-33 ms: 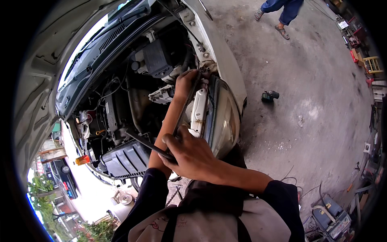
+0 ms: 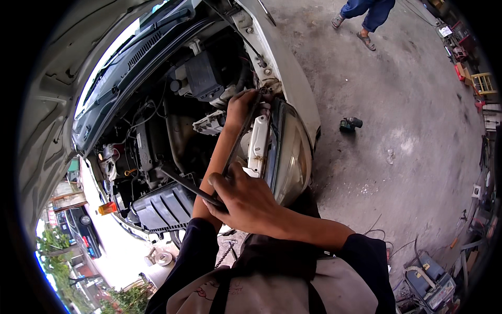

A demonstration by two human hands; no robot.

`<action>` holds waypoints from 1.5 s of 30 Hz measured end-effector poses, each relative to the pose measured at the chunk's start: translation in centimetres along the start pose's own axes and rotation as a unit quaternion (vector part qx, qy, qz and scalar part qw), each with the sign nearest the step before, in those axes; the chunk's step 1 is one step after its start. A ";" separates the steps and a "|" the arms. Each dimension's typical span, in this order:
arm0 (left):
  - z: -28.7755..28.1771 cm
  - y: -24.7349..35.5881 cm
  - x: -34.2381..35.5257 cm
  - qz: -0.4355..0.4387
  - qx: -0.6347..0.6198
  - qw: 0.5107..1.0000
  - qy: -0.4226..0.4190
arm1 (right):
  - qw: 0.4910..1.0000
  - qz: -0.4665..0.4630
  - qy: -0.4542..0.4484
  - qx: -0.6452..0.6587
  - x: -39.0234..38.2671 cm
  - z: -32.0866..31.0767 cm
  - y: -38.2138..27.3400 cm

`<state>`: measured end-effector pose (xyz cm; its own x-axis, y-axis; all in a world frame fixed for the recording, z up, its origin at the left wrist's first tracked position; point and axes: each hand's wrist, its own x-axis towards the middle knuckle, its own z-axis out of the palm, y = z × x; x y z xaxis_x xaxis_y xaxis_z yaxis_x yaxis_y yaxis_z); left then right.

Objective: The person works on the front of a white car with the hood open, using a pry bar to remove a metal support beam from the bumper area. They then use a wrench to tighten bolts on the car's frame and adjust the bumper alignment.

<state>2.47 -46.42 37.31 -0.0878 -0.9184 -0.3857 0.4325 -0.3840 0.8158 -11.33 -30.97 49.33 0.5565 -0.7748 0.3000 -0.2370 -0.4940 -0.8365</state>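
Observation:
My left hand (image 2: 241, 109) reaches to the corner above the headlight (image 2: 292, 152), with its fingers closed round the upper part of a long dark strip (image 2: 184, 181). The strip runs down along my left forearm to my right hand (image 2: 241, 196), bends there, and its free end points left over the engine bay. My right hand is closed on the strip near the bend, crossing in front of my left forearm. Whether the strip is rubber or metal I cannot make out. A pale metal bracket (image 2: 257, 145) lies beside the headlight. The fingertips of my left hand are partly hidden.
The raised hood (image 2: 49, 104) stands at the left. In the engine bay are a black box (image 2: 204, 76) and a ribbed black cover (image 2: 163, 206). A dark power tool (image 2: 349, 124) lies on the concrete floor. A person's legs (image 2: 368, 18) are at the top right. A battery (image 2: 442, 293) sits lower right.
My right hand has shifted very slightly up and left with the strip. My left hand stays at the headlight corner.

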 end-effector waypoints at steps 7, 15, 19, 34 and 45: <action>-1.6 2.9 1.7 -0.063 0.125 0.990 -0.024 | 1.000 0.003 0.015 -0.006 3.7 0.2 -0.9; -0.9 5.8 4.4 -0.095 0.341 0.931 -0.089 | 0.992 0.009 0.122 -0.023 8.5 0.2 -1.5; -0.1 6.1 5.6 -0.088 0.430 0.891 -0.118 | 0.988 0.016 0.145 -0.048 10.5 -0.3 -0.8; 1.6 7.0 5.2 -0.107 0.443 0.888 -0.062 | 0.985 0.055 0.163 0.025 12.4 -3.2 0.2; -2.3 14.8 -14.4 0.214 0.032 0.975 -0.049 | 0.993 0.074 0.084 0.043 12.6 -1.3 0.4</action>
<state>12.20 -38.64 53.91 0.0011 -0.9994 0.0359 0.3916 0.0335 0.9195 -5.46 -41.41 53.40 0.3786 -0.8945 0.2375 -0.2334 -0.3406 -0.9108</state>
